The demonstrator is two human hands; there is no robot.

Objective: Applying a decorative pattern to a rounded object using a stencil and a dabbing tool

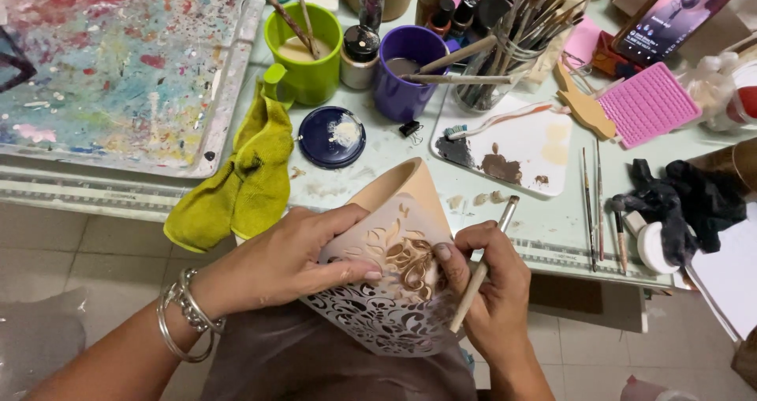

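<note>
Landmark: the terracotta pot (406, 192), lying on its side across the person's lap at the near edge of the worktop (378, 160), mouth toward the worktop.

Left hand (296, 259): laid flat against the pot's side, fingers spread over a cut-out stencil sheet (378, 310) that wraps the pot, pinning it in place. Metal bangles sit on that wrist.

Right hand (489, 283): closed round the handle of a paintbrush (485, 263), which runs up past the pot's right side with its tip clear of the clay. The thumb presses on the stencil beside a brown scroll pattern on the pot.

Surface: pale green worktop, smeared and spotted with dried paint. Left of the pot lies a yellow-green cloth (240, 176), hanging over the edge. Just beyond the pot sits a dark blue lid (331, 137) with a white dab on it. Farther beyond stand a green mug (307, 54) with brushes in it, a purple mug (406, 70) and a clear jar of brushes (497, 78). Right of the pot lies a white palette tile (505, 145) with brown and grey paint, then loose fine brushes (591, 204), then a black cloth (682, 200). A pink studded mat (648, 103) lies beyond these. Far left of the pot is a paint-splattered board (110, 62).

Room: light tiled floor (71, 247) under the worktop.
</note>
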